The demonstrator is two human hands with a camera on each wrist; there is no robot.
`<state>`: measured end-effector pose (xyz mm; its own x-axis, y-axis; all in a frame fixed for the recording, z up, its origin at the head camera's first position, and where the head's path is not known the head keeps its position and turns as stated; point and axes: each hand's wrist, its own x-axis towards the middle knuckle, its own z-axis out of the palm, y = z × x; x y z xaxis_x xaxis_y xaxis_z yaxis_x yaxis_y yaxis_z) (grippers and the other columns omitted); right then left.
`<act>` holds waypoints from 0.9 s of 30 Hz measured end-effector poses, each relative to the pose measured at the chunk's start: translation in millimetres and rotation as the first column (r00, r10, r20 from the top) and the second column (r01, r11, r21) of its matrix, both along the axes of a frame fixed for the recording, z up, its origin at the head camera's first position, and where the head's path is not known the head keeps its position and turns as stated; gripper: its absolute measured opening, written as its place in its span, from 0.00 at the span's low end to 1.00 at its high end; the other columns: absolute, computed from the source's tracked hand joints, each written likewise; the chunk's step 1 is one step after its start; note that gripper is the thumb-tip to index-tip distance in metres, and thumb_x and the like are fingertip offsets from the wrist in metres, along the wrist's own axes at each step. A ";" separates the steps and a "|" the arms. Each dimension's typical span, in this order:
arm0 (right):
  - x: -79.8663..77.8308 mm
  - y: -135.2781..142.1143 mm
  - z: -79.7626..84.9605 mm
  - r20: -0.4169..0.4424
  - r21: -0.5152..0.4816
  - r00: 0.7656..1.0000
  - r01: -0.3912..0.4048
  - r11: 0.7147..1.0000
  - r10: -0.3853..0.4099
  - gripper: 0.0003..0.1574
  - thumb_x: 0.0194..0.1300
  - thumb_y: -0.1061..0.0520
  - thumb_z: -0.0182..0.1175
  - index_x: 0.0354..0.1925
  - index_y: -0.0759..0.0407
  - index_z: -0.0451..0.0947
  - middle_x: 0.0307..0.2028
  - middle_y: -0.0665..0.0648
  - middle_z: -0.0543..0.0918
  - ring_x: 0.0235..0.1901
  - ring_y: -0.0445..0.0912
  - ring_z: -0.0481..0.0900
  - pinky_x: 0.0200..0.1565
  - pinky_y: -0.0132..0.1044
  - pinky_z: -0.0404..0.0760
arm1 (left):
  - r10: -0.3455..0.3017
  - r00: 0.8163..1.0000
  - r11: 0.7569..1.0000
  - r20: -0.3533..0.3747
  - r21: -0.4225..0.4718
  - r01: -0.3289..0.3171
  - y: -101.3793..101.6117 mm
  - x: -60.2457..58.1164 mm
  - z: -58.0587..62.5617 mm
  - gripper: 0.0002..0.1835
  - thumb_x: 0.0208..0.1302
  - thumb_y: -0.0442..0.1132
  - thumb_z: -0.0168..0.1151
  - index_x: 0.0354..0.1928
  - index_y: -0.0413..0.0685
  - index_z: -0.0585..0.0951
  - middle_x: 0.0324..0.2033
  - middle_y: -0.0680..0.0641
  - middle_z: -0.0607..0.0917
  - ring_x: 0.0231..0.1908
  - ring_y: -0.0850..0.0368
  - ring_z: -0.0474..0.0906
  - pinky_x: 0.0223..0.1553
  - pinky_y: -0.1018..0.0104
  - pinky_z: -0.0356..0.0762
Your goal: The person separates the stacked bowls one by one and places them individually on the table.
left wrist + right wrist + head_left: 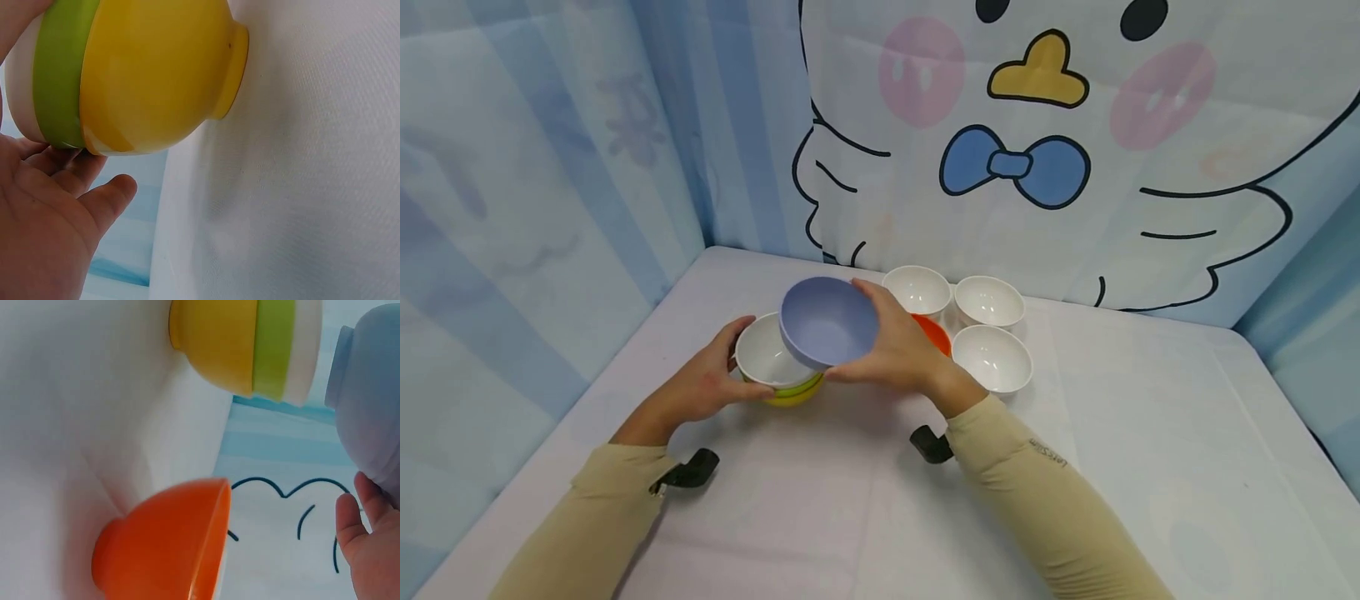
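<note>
A lavender-blue bowl [827, 325] is held up by my right hand [904, 348], which grips its right side. It is tilted and hangs over the right part of a nested stack. That stack has a white bowl [765, 354] on top, a green bowl [61, 75] in the middle and a yellow bowl [156, 69] at the bottom. My left hand [703, 385] holds the stack from the left, thumb in front and fingers behind. In the right wrist view a gap shows between the lavender-blue bowl and the white rim.
An orange bowl [934, 333] stands right of the stack, partly hidden behind my right hand. White bowls stand around it: one at the back [916, 292], one at the back right [989, 302], one in front [992, 360]. A printed curtain [760, 167] hangs behind the white-covered table [805, 517].
</note>
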<state>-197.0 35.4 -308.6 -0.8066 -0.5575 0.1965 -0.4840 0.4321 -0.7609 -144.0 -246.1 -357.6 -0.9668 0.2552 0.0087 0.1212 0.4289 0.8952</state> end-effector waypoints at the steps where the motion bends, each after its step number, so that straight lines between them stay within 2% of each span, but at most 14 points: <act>1: 0.9 3.5 0.9 -0.003 0.008 1.000 0.008 1.000 -0.008 0.71 0.42 0.46 0.81 0.76 0.59 0.54 0.69 0.56 0.65 0.61 0.51 0.69 0.59 0.49 0.75 | 0.004 1.000 1.000 0.003 -0.005 -0.004 0.3 0.0 0.3 0.59 0.56 0.37 0.76 0.77 0.34 0.42 0.72 0.32 0.55 0.68 0.32 0.58 0.67 0.37 0.57; 5: 6.5 19.9 2.0 -0.039 0.042 0.999 0.031 0.999 -0.029 0.73 0.39 0.46 0.83 0.76 0.61 0.55 0.69 0.58 0.66 0.61 0.53 0.70 0.59 0.51 0.74 | 0.020 1.000 0.999 0.013 -0.030 -0.019 2.0 0.5 2.3 0.60 0.56 0.38 0.77 0.77 0.34 0.42 0.73 0.32 0.54 0.70 0.31 0.57 0.68 0.37 0.56; 12: 16.7 47.6 -8.7 -0.054 0.070 0.998 0.043 0.997 -0.040 0.73 0.40 0.46 0.83 0.75 0.63 0.54 0.69 0.62 0.66 0.61 0.57 0.70 0.59 0.55 0.74 | 0.040 0.999 0.997 0.027 -0.065 -0.038 2.9 -0.4 2.5 0.61 0.55 0.40 0.78 0.77 0.35 0.42 0.74 0.31 0.52 0.71 0.31 0.54 0.68 0.38 0.56; 19: 25.3 69.9 -22.0 -0.084 0.054 0.996 0.031 0.998 -0.027 0.70 0.40 0.46 0.82 0.74 0.60 0.56 0.67 0.58 0.67 0.60 0.54 0.70 0.57 0.54 0.74 | 0.035 0.999 0.997 0.028 -0.067 -0.033 3.9 -0.2 3.1 0.61 0.55 0.40 0.77 0.77 0.35 0.42 0.74 0.31 0.51 0.71 0.31 0.54 0.68 0.38 0.56; 27: 40.5 86.2 -30.7 -0.041 0.105 0.997 0.063 0.993 -0.059 0.68 0.43 0.42 0.79 0.73 0.62 0.56 0.66 0.61 0.67 0.60 0.57 0.69 0.56 0.57 0.74 | 0.033 0.999 0.997 0.036 -0.070 -0.030 4.2 0.5 3.8 0.61 0.56 0.40 0.77 0.77 0.35 0.42 0.74 0.31 0.52 0.71 0.32 0.54 0.68 0.38 0.57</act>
